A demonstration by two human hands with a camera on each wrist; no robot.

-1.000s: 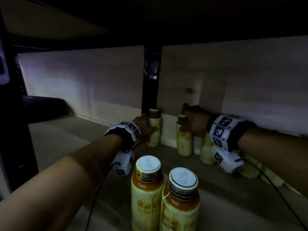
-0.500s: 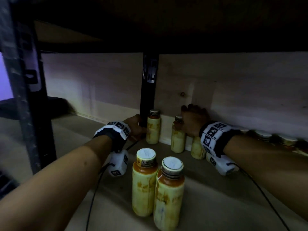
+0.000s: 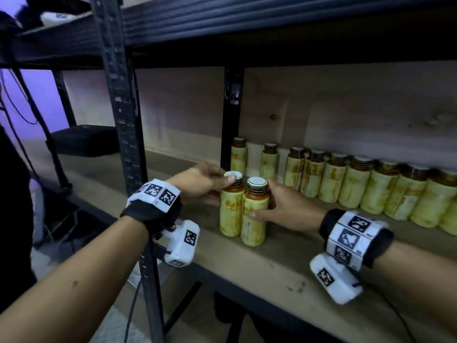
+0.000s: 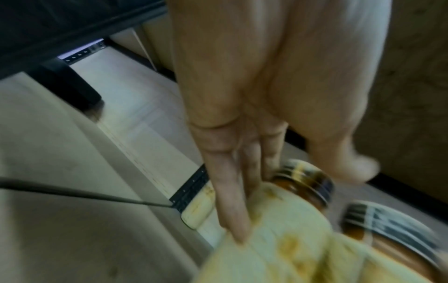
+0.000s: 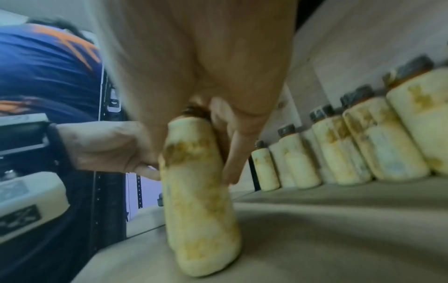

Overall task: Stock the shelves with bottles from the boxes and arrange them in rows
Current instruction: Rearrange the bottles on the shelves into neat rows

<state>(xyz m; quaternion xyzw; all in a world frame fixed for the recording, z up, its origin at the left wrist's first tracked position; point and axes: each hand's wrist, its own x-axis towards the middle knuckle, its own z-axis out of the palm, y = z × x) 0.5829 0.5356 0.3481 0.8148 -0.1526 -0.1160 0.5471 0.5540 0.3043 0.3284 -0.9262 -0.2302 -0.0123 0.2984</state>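
Two yellow-labelled bottles with white-topped caps stand side by side near the shelf's front edge. My left hand [image 3: 212, 184] holds the left bottle [image 3: 231, 209] at its neck, thumb on the cap rim. In the left wrist view its fingers [image 4: 232, 201] lie along that bottle's label [image 4: 278, 239]. My right hand [image 3: 279, 204] wraps the right bottle [image 3: 254, 216], thumb in front and fingers behind. The right wrist view shows the same bottle [image 5: 198, 191] upright on the board. A row of several like bottles [image 3: 333, 179] lines the back wall.
The wooden shelf board [image 3: 247, 266] has bare room in front of the row. A black perforated upright [image 3: 123, 120] stands at the left front, and a rear post [image 3: 231, 115] is behind the pair. A dark shelf [image 3: 272, 21] hangs overhead. A black box [image 3: 84, 141] sits far left.
Both hands have drawn back from the two bottles at the back wall and now hold the front pair. The head view has pulled back out of the shelf bay.
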